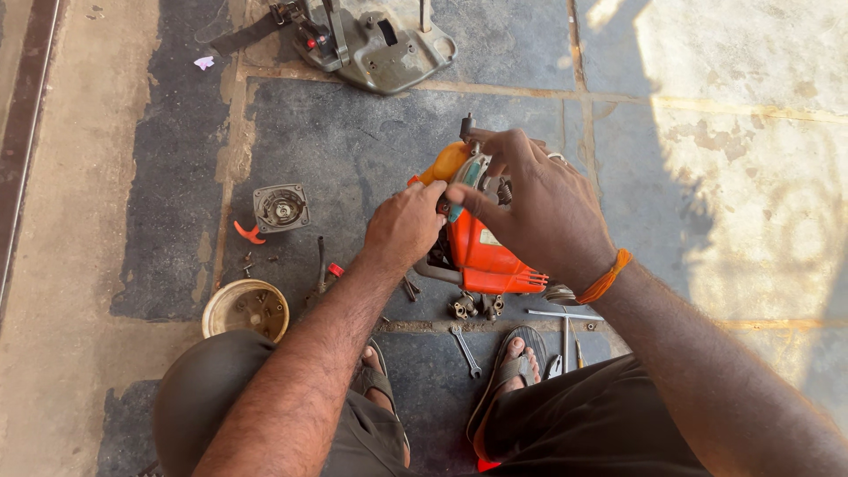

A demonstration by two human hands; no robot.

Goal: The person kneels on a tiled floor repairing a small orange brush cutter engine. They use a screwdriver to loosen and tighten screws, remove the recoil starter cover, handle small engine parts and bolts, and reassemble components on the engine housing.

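An orange small engine unit point(481, 252) with a grey metal top stands on the stone floor in front of me. My left hand point(406, 225) presses against its left side, fingers curled at the casing. My right hand point(530, 208) lies over the top of the engine, thumb and fingers pinching a small part near the teal piece point(468, 177); what it pinches is hidden. An orange thread band circles my right wrist.
A recoil starter cover point(280, 208) with an orange handle lies to the left. A dirty round bowl point(246, 309) holds small parts. Wrenches point(465, 351), screwdrivers point(565, 340) and metal fittings point(473, 306) lie near my sandalled feet. A grey machine base point(380, 44) sits at the top.
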